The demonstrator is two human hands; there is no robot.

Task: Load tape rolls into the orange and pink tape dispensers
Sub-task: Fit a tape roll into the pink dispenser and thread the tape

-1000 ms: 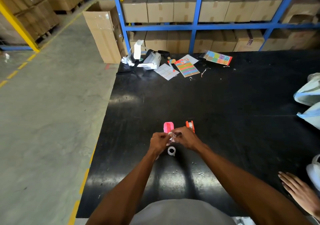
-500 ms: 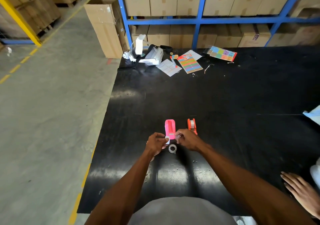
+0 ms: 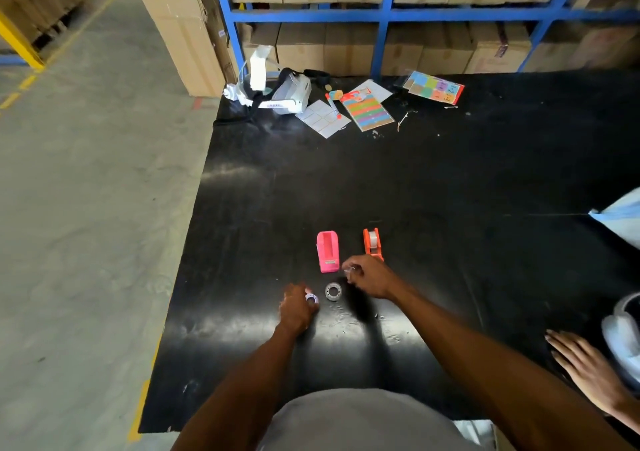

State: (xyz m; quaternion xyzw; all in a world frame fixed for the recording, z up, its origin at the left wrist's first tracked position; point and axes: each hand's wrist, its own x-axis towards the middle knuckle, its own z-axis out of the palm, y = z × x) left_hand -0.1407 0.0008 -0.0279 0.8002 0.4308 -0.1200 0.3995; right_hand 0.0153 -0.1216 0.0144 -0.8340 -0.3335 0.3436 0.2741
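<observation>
A pink tape dispenser lies on the black table, its slot holding no roll. To its right stands an orange dispenser with a clear roll in it. A loose clear tape roll lies flat just in front of the pink one. My left hand rests on the table left of that roll, fingers closed on a small white roll or core. My right hand hovers right of the pink dispenser, pinching a small clear piece at its fingertips.
Another person's hand rests at the table's right front edge. A white headset, paper sheets and coloured sticker cards lie at the far side. Blue shelving with cartons stands behind. A bag sits at the right edge.
My hands came apart from the pink dispenser. The left one drew back toward me with the small white roll; the right one moved right, nearer the orange dispenser.
</observation>
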